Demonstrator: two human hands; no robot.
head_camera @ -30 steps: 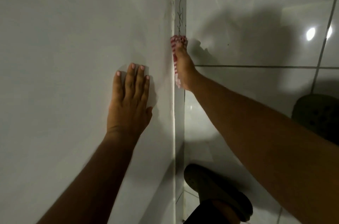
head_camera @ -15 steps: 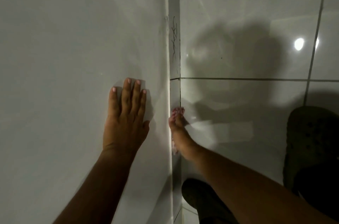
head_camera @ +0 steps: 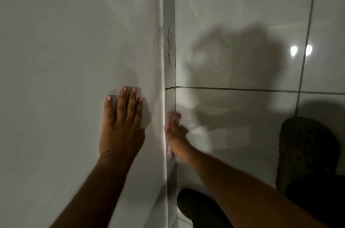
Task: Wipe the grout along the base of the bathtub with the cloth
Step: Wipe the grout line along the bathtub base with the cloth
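The white bathtub side (head_camera: 74, 41) fills the left half of the head view. Its base meets the glossy floor tiles along a narrow vertical strip with a grout line (head_camera: 169, 70). My left hand (head_camera: 122, 125) lies flat on the tub side, fingers apart, holding nothing. My right hand (head_camera: 176, 140) is blurred and pressed into the strip, shut on a red-and-white cloth (head_camera: 174, 117) that sticks out past the fingertips and again below the palm. A dark scribble mark (head_camera: 169, 46) sits on the strip farther up.
Large white floor tiles (head_camera: 242, 22) with dark grout lines lie to the right, with a light reflection (head_camera: 294, 51). Two dark shoes are on the floor, one at bottom centre (head_camera: 196, 207) and one at right (head_camera: 308, 153).
My right hand has slid the cloth down the strip toward me, from beside the scribble mark to below the horizontal tile joint. My left hand stays flat on the tub side.
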